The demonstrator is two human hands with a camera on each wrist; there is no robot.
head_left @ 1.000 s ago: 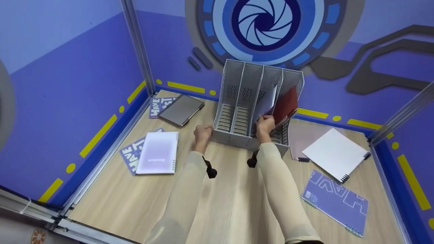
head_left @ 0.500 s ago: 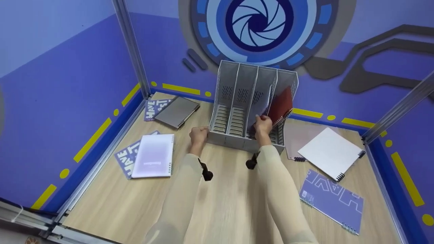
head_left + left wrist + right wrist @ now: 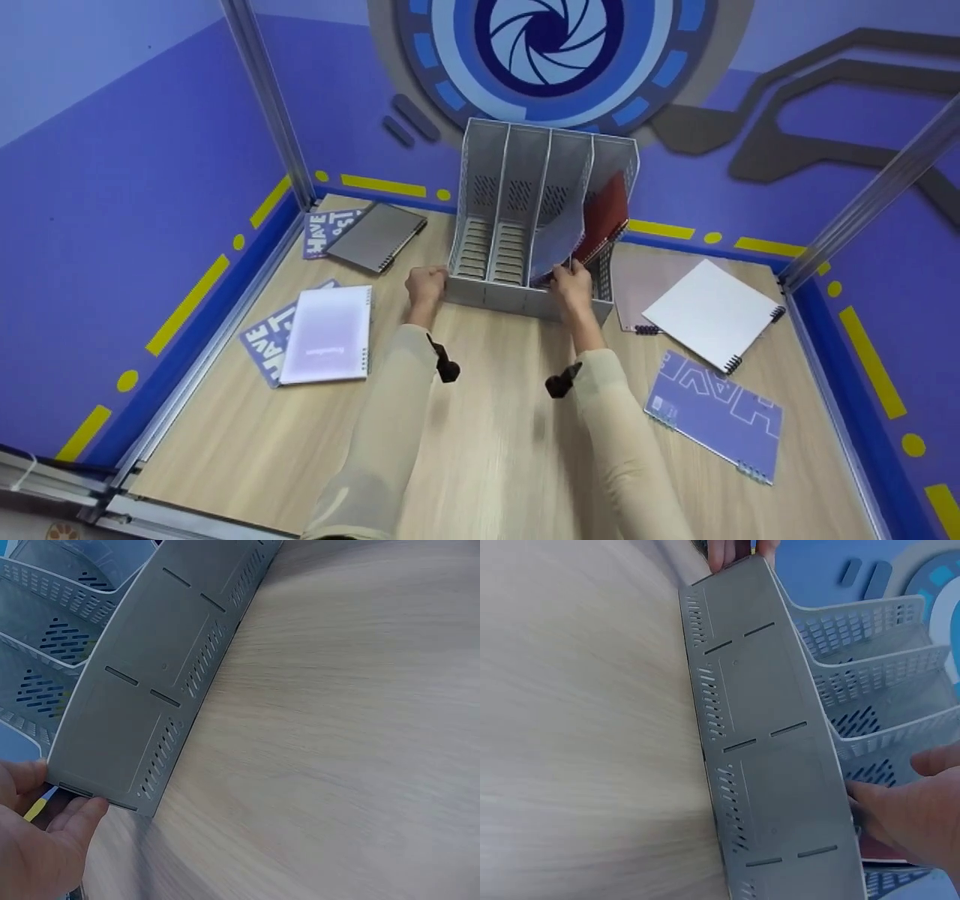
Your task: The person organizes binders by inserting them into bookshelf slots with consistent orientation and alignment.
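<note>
A grey file rack (image 3: pixel 517 296) with upright dividers stands at the back of the table. My left hand (image 3: pixel 426 289) grips its front left corner, thumb on one side and fingers on the other in the left wrist view (image 3: pixel 45 832). A pale purple notebook (image 3: pixel 559 238) leans in the third compartment from the left. My right hand (image 3: pixel 574 291) reaches over the rack's front edge at this notebook's near end. In the right wrist view its thumb and fingers (image 3: pixel 870 799) stand apart, the fingers dipping behind the front edge. A red spiral notebook (image 3: pixel 604 219) leans in the rightmost compartment.
Left of the rack lie a grey notebook (image 3: pixel 379 236) and a lilac-white notebook (image 3: pixel 328 334), each over a purple "HAVE" one. To the right lie a white notebook (image 3: pixel 712 315), a pinkish one (image 3: pixel 637 289) beneath it and a purple notebook (image 3: pixel 712 416). Walls enclose the table.
The pale purple notebook has sunk lower in its compartment and leans to the right. My right hand's fingers have spread from their pinch on it. The left hand keeps its grip; the head view has shifted.
</note>
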